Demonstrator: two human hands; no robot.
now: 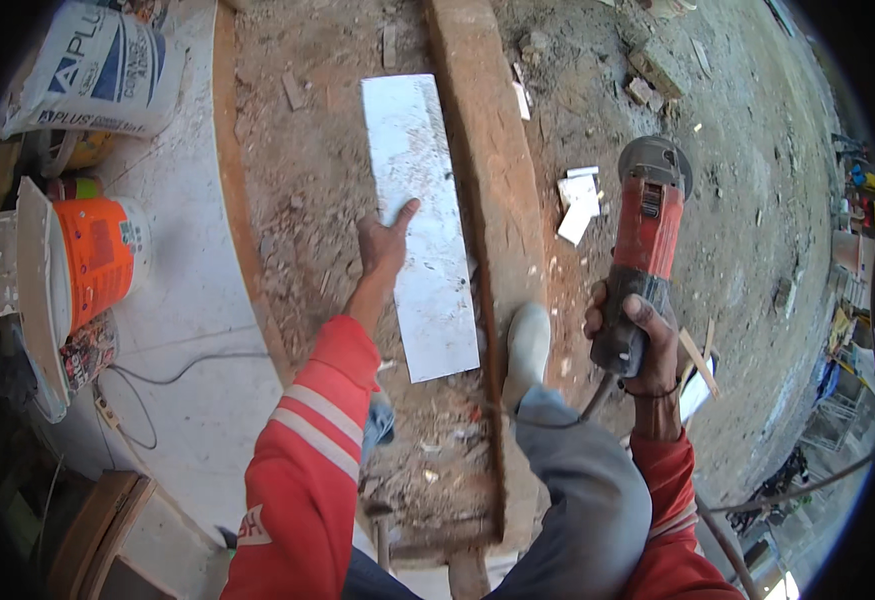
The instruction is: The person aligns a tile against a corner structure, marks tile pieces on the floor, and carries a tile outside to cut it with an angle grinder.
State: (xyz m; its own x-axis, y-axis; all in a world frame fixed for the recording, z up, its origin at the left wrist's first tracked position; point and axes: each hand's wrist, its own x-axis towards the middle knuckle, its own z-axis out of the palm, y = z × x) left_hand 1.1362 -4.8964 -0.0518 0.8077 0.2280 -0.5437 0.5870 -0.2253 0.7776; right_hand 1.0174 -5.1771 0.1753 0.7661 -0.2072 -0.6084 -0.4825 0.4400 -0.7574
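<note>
A long white tile strip [432, 290] lies lengthwise in front of me, its upper part smeared with brown dirt. My left hand [385, 240] is at the tile's left edge, thumb on top and the other fingers mostly hidden by the edge, gripping it. My right hand [647, 345] is wrapped round the dark rear body of a red and black angle grinder [647, 225], held up to the right of the tile. The grinder's round disc and guard [654, 160] point away from me, and its cable hangs down behind my wrist.
A brown raised kerb [492, 170] runs right of the tile, with my pale boot [528, 345] against it. White tile offcuts [579, 208] lie on the dirt beyond. At left are an orange and white bucket [102, 255], a white bag [107, 75] and a cable [192, 357] on pale flooring.
</note>
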